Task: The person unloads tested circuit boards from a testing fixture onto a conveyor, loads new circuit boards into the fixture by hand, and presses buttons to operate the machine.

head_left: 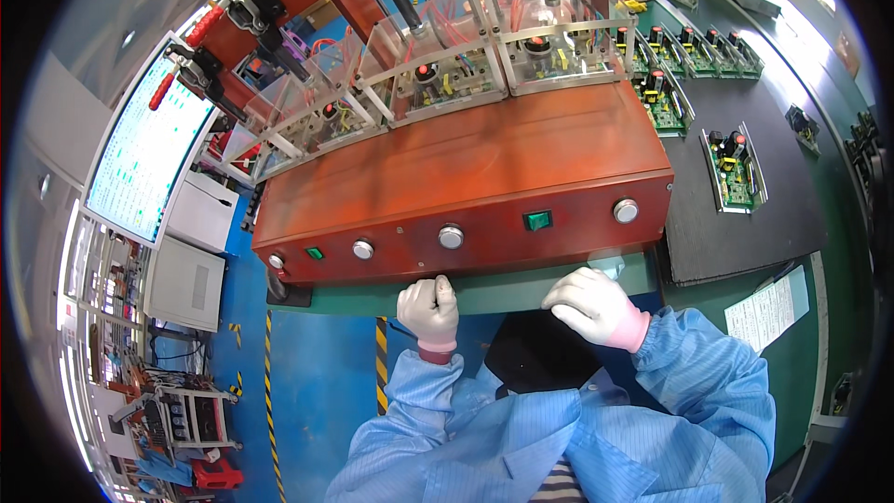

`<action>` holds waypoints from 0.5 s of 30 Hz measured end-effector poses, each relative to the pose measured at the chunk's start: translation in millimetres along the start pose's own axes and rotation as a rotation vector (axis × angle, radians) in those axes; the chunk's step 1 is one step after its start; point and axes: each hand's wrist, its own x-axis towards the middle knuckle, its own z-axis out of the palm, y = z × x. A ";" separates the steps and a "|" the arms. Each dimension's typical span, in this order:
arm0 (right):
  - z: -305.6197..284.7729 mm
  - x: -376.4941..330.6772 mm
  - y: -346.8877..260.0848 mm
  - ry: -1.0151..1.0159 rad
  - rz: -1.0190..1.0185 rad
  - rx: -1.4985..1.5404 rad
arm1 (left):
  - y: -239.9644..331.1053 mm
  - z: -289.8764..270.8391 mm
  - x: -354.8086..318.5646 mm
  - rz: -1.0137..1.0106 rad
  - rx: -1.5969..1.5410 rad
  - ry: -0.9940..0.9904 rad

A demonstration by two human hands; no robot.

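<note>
blue striped sleeves come up from the lower edge, and both white-gloved hands sit at the near lip of the green bench. left hand (pixel 429 309) is curled into a loose fist holding nothing, thumb up just under the middle silver button (pixel 451 237); right hand (pixel 594 304) lies palm down, fingers together, empty, on the bench edge (pixel 503 291). red-brown test fixture (pixel 466 177) stands just beyond the hands, long axis running left to right, front panel facing the person. judging by this, loading looks done: its clear hoods (pixel 447 65) are down over boards and the toggle clamps (pixel 200 65) look set, so pressing a button seems what remains. more green circuit boards (pixel 734 168) wait on the dark mat at right.
</note>
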 end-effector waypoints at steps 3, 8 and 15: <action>-0.4 1.1 -0.3 -0.003 0.004 0.005 | 0.4 0.4 0.5 0.003 0.012 0.003; 0.5 4.1 -2.2 0.020 -0.030 0.021 | 1.6 -2.4 -0.1 0.002 0.030 0.029; 2.2 3.2 -2.4 0.024 -0.036 0.024 | 11.4 -2.5 7.2 0.011 0.019 0.065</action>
